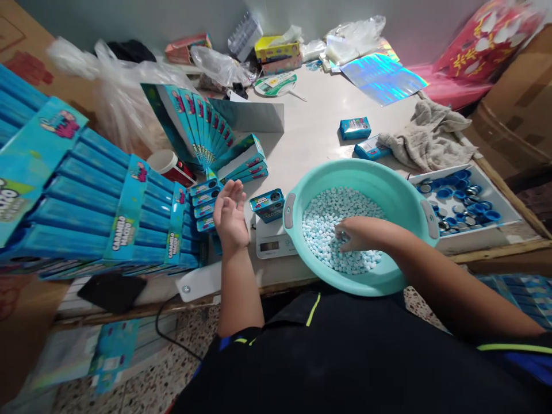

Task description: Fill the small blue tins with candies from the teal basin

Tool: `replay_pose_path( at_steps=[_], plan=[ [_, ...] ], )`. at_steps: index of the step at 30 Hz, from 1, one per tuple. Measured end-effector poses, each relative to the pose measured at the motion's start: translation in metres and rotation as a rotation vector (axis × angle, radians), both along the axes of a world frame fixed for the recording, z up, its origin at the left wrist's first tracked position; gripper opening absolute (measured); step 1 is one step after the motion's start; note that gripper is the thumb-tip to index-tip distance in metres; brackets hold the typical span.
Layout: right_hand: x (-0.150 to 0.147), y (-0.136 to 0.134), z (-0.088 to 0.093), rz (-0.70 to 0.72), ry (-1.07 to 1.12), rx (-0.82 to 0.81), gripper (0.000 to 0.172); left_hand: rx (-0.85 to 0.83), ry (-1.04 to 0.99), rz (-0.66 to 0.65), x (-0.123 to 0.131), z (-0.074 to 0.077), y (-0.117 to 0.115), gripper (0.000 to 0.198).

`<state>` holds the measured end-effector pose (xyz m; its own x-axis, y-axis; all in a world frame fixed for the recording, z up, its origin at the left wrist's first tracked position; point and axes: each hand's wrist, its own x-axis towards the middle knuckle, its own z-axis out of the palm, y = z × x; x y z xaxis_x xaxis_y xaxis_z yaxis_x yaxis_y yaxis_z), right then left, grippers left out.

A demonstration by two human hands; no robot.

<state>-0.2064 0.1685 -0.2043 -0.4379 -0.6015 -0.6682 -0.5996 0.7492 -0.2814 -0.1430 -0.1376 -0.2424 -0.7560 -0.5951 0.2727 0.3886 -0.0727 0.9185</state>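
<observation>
My right hand [360, 234] is inside the turquoise basin [366, 172], its fingers curled into the small white and pale-blue candies [334, 201]. Candies lie at the fingertips; how many it holds is hidden. Palm up and fingers apart, my left hand [232, 221] is held above the table edge with nothing in it. A small blue candy box [268, 204] stands between that hand and the basin, on a white digital scale [276, 247]. Left of the hand, several similar blue boxes [204, 201] sit in a stack.
Stacked blue display packs [107, 195] fill the left side. At right is a white tray [504, 213] of blue caps, with a grey cloth [431, 135] behind it. Two blue boxes [355, 127] lie beyond the basin. Plastic bags [222, 66] line the back.
</observation>
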Motion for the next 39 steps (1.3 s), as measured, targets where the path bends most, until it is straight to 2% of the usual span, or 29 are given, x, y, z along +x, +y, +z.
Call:
replay_pose_path(
  at_steps=[3, 7, 16, 23, 39],
  plan=[
    [-0.001, 0.000, 0.002, -0.034, -0.021, 0.044, 0.038, 0.057, 0.002, 0.031, 0.004, 0.001, -0.003, 0.055],
    [0.001, -0.003, 0.004, -0.040, -0.002, 0.063, 0.038, 0.022, 0.017, 0.039, 0.008, 0.002, -0.004, 0.053],
    [-0.001, 0.000, -0.008, -0.025, -0.003, 0.027, 0.039, -0.003, -0.001, 0.052, 0.014, 0.004, 0.003, 0.050],
    [-0.003, -0.002, 0.003, -0.069, -0.021, 0.050, 0.038, 0.013, 0.004, 0.045, 0.014, 0.003, 0.002, 0.047],
    [-0.005, 0.001, 0.002, -0.112, -0.029, 0.044, 0.042, -0.019, -0.029, 0.052, 0.017, 0.005, 0.004, 0.046]
  ],
)
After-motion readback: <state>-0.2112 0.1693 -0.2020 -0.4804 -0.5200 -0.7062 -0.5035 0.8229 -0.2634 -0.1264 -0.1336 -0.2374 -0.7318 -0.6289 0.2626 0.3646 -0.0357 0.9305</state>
